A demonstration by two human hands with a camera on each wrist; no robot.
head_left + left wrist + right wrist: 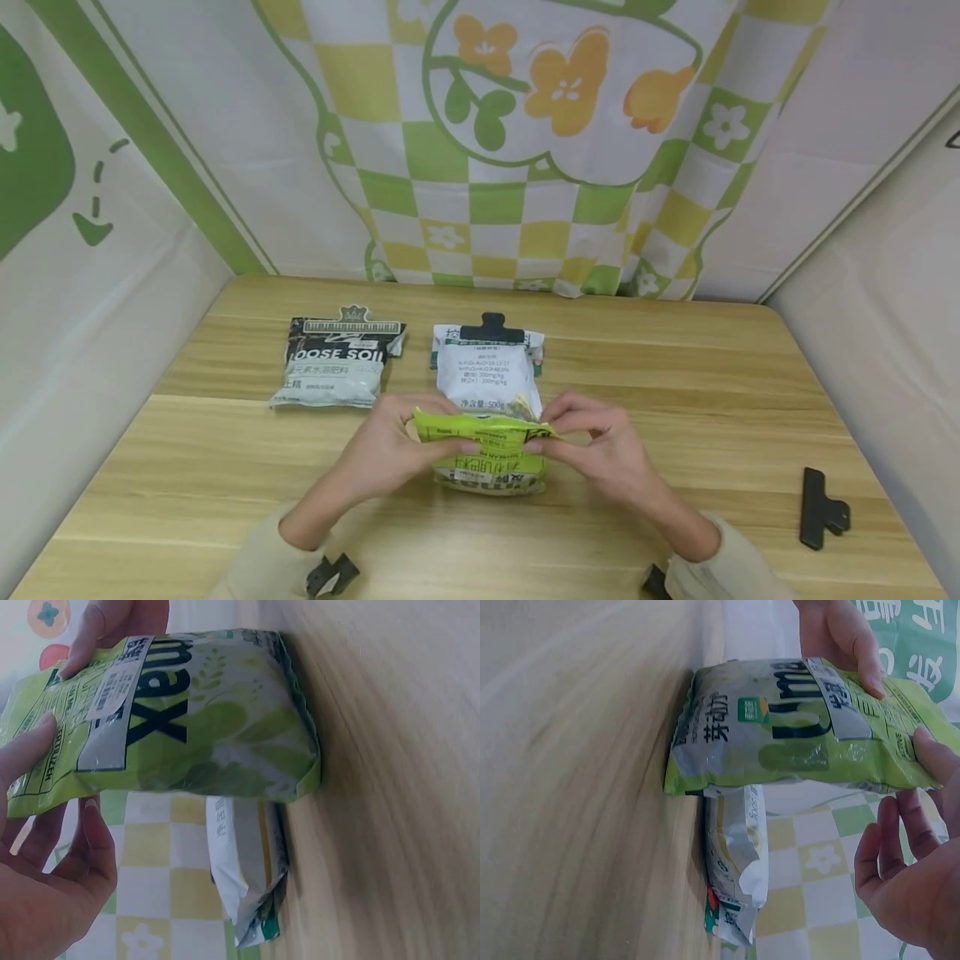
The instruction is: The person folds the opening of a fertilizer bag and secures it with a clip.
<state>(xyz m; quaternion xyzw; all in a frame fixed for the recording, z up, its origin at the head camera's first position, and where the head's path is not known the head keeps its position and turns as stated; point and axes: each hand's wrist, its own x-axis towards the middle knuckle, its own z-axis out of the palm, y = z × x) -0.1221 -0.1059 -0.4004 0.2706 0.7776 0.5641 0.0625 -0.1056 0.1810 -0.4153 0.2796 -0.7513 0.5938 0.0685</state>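
A lime-green printed fertilizer bag (487, 458) stands upright on the table between both hands, its top edge raised toward the person. My left hand (382, 446) pinches the upper left of the bag, thumb on the near face and fingers behind. On the upper right, my right hand (609, 450) pinches it the same way. In the left wrist view the green bag (225, 712) looks plump, with its bottom on the table. The right wrist view has the bag's other face (742, 731), printed with dark letters. Whether its mouth is open cannot be told.
Just behind stands a white bag (487, 379) topped by a black clip (492, 327). A black-and-grey "LOOSE SOIL" bag (330, 371) with a decorative clip (352, 325) lies to the left. One loose black clip (816, 508) rests at the table's right side. A checkered curtain (517, 200) hangs behind.
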